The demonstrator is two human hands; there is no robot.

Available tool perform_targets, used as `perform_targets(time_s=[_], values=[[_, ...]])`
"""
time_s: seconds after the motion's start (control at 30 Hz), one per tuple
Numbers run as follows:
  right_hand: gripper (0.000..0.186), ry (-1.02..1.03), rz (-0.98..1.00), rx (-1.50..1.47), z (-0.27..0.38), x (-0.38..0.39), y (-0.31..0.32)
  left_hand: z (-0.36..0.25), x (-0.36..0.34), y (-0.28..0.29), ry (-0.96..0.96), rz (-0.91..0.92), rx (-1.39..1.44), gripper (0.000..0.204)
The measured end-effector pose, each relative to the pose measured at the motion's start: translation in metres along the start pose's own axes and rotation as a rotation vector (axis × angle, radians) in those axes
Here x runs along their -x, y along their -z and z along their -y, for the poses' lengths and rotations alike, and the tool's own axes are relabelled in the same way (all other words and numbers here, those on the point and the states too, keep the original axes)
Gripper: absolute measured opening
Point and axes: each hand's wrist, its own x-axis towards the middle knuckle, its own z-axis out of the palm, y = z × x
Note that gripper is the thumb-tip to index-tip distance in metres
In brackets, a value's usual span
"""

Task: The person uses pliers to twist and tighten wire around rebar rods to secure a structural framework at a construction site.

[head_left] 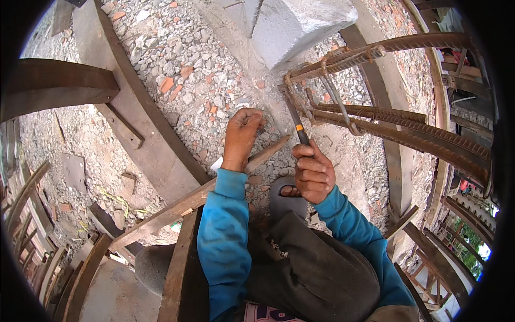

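My right hand point(314, 174) is wrapped round the dark grip of a slim long-shafted tool point(299, 127) with an orange band. The tool's far end reaches the tips of the rusty rebar point(397, 137), where a bent stirrup point(333, 91) crosses the bars; the shape of its head is hard to make out. To its left, my left hand point(242, 137) is closed with the fingers curled in. Whatever those fingers may hold is hidden. The left hand hovers above the gravel, apart from the rebar.
Broken gravel with brick chips point(177, 86) covers the ground. A concrete block point(298, 29) stands beyond the rebar. A wide plank point(134, 126) runs along the left, and a thin wooden strip point(171, 212) crosses below my left hand. My sandalled foot point(287, 196) is close by.
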Motion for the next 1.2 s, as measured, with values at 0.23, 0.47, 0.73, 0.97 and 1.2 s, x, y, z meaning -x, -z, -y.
perform_targets(time_s=[0.23, 0.47, 0.73, 0.97, 1.2], values=[[0.027, 0.454, -0.843, 0.55, -0.079, -0.102, -0.025, 0.003, -0.005, 0.013, 0.086, 0.053, 0.021, 0.02], [0.023, 0.113, -1.233, 1.639, 0.009, 0.014, -0.026, 0.004, -0.004, 0.004, -0.021, -0.005, -0.018, 0.023], [0.029, 0.136, -1.185, 2.194, 0.018, 0.008, -0.03, 0.015, -0.007, 0.01, -0.104, 0.072, -0.035, 0.027], [0.06, 0.081, -0.718, 1.379, 0.036, 0.013, -0.009, 0.013, -0.009, 0.003, -0.099, 0.097, -0.092, 0.028], [0.065, 0.003, -0.526, 1.229, 0.063, 0.021, 0.021, 0.01, -0.019, -0.026, -0.006, 0.267, -0.333, 0.042]])
